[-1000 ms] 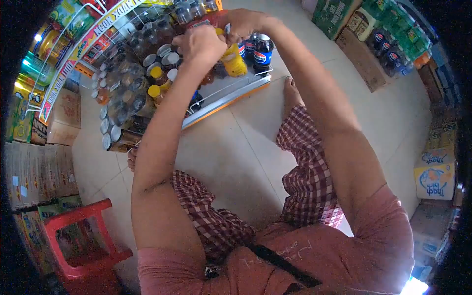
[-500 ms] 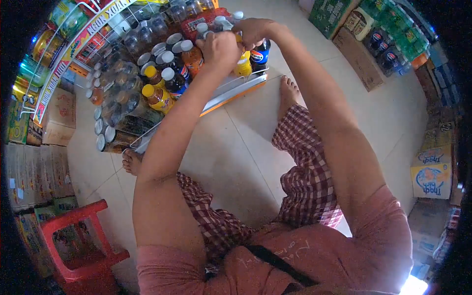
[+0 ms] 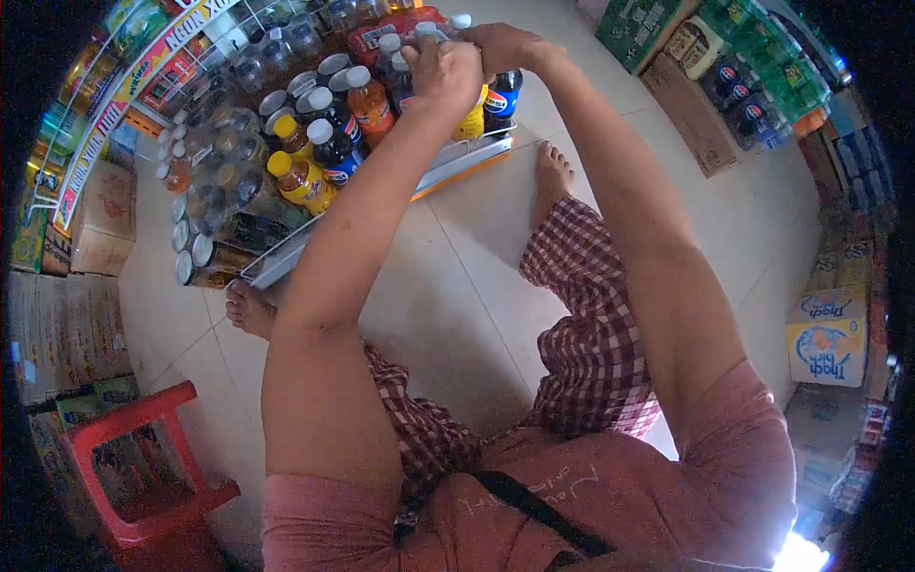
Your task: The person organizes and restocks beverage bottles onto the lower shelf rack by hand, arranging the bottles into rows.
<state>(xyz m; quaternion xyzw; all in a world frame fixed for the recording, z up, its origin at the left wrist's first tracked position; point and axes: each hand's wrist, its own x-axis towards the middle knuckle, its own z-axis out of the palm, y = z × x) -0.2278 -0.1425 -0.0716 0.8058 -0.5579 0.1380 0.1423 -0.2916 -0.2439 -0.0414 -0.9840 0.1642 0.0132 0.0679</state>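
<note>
My left hand (image 3: 444,72) is at the front right of a wire drinks rack, its fingers curled among bottle tops. Right beside it, my right hand (image 3: 503,48) bends down with its fingers closed. Whatever lies between the two hands is hidden. Just under them stand a yellow bottle (image 3: 471,123) and a Pepsi bottle (image 3: 503,95), their upper parts covered. To the left are an orange drink bottle (image 3: 369,103), a dark bottle with a white cap (image 3: 332,151) and a yellow-capped bottle (image 3: 299,181). A red package (image 3: 376,38) lies behind the bottles.
The rack's front rail (image 3: 457,169) runs near my feet. A red plastic stool (image 3: 133,419) stands at lower left. Cartons (image 3: 691,114) and green bottles (image 3: 777,48) are at upper right. A Thach Bich box (image 3: 827,353) sits at the right edge.
My hands have come closer together, the left moving slightly right and up. The yellow bottle neck seen between them is now covered. The view has shifted slightly.
</note>
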